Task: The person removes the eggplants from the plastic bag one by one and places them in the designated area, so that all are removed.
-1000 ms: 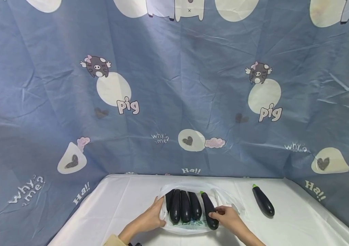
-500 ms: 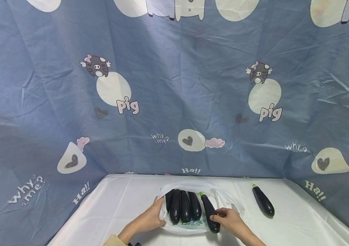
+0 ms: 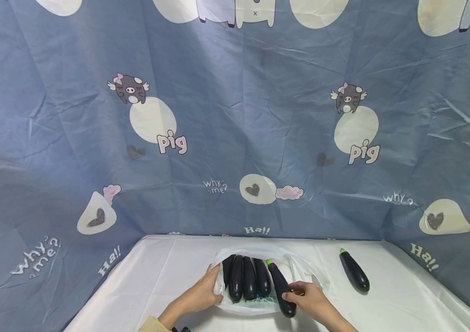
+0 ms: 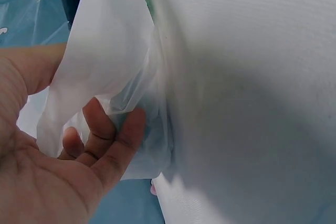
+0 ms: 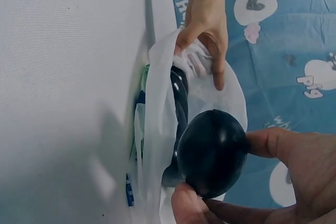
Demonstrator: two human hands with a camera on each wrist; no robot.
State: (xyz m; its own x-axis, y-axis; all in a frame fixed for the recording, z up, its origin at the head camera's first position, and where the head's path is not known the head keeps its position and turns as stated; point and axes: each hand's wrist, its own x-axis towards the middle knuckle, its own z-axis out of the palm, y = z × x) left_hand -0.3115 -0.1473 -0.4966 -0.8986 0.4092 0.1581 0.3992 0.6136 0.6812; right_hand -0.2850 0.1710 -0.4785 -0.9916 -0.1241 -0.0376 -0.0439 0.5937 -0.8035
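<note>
A white plastic bag (image 3: 255,251) lies with its mouth facing me, several dark eggplants (image 3: 236,279) side by side in its left part. My left hand (image 3: 203,293) holds the bag's left edge; in the left wrist view the film (image 4: 105,35) passes between thumb and curled fingers. Near the blunt end, my right hand (image 3: 311,299) pinches another eggplant (image 3: 278,283) between thumb and fingers. Its green stem end points into the bag's right side, while the blunt end sticks out toward me. The right wrist view shows that round end (image 5: 212,153) close up.
One more eggplant (image 3: 355,272) lies on the white-covered table (image 3: 168,263), right of the bag. Behind the table hangs a blue cloth (image 3: 235,138) with pig prints, which also runs along both sides.
The held eggplant has slid slightly toward me, its stem end shifting a little left. My right hand has moved slightly toward me with it. The left hand stays at the bag's edge.
</note>
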